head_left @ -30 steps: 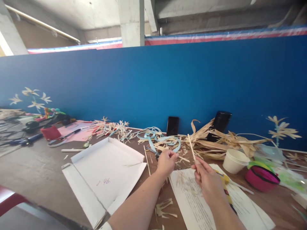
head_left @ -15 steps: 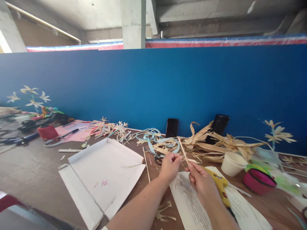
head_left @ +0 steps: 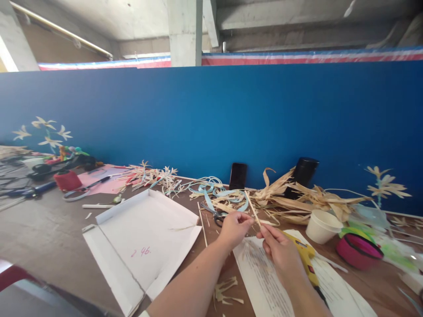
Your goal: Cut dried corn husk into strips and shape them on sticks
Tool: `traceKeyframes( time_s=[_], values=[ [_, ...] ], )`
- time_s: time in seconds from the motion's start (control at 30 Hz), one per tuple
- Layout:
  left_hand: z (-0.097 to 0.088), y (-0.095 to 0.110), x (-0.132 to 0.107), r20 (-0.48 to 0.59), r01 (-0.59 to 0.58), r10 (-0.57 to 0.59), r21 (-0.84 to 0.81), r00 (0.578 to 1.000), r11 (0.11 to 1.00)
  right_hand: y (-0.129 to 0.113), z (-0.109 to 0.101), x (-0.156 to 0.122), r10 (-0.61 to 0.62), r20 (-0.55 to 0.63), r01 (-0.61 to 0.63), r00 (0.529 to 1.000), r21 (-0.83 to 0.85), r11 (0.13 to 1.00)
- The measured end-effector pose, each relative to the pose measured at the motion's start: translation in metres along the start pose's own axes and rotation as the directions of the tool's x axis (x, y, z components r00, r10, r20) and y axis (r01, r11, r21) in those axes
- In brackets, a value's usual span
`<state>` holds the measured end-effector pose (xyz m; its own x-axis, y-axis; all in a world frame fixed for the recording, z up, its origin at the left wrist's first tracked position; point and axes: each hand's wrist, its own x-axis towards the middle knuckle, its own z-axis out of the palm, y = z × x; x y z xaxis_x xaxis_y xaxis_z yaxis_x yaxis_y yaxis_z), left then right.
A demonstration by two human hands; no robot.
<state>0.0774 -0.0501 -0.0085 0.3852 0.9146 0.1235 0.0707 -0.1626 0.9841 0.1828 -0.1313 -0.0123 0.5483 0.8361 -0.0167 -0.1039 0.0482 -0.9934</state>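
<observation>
My right hand (head_left: 276,244) pinches a thin pale wooden stick (head_left: 252,208), which slants up and away from the fingertips. Close by on the left, my left hand (head_left: 235,229) has thumb and fingers pressed together beside the stick; what they hold, if anything, is too small to make out. A yellow glue gun (head_left: 304,252) lies on a printed paper sheet (head_left: 262,275), partly behind my right hand. Just beyond my left hand are dark-handled scissors (head_left: 218,218), partly hidden. A cut piece of pale husk (head_left: 228,290) rests on the table near my left forearm.
A white open box lid (head_left: 145,229) lies at left. Behind are blue ribbon (head_left: 208,187), a phone (head_left: 238,176), dried corn husks (head_left: 307,198) and a black cylinder (head_left: 304,171). At right stand a paper cup (head_left: 323,226), a pink container (head_left: 358,251) and a husk flower (head_left: 385,185).
Both hands stay close together, with the stick still in the right. My left fingers have shifted very slightly. The whole view has moved a little.
</observation>
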Motion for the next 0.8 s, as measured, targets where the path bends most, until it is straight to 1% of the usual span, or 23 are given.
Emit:
traceKeyframes(
  time_s=[0.2, 0.4, 0.53, 0.63, 0.8],
  values=[
    [-0.0025, 0.0047, -0.0018, 0.046, -0.009, 0.007, 0.047, 0.999, 0.999, -0.0022, -0.0006, -0.0007, 0.015, -0.017, -0.015, 1.0, -0.028, 0.999],
    [-0.004, 0.0047, -0.0031, 0.089, 0.005, -0.005, 0.005, 0.996, 1.0, -0.0036, -0.0006, -0.0022, 0.013, -0.011, -0.013, 1.0, -0.033, 0.999],
    [-0.0034, 0.0037, -0.0024, 0.076, 0.029, -0.029, 0.006, 0.997, 1.0, -0.0027, -0.0009, -0.0022, 0.02, 0.002, -0.02, 1.0, -0.03, 0.999],
    [-0.0022, 0.0014, -0.0007, 0.065, 0.026, -0.026, 0.009, 0.998, 1.0, -0.0035, -0.0002, -0.0027, 0.03, 0.02, -0.029, 0.999, -0.028, 0.999],
    [0.0012, 0.0013, -0.0015, 0.065, 0.068, -0.065, -0.047, 0.996, 0.997, -0.0054, 0.0035, -0.0046, 0.041, 0.021, -0.041, 0.999, -0.015, 0.999]
  ],
)
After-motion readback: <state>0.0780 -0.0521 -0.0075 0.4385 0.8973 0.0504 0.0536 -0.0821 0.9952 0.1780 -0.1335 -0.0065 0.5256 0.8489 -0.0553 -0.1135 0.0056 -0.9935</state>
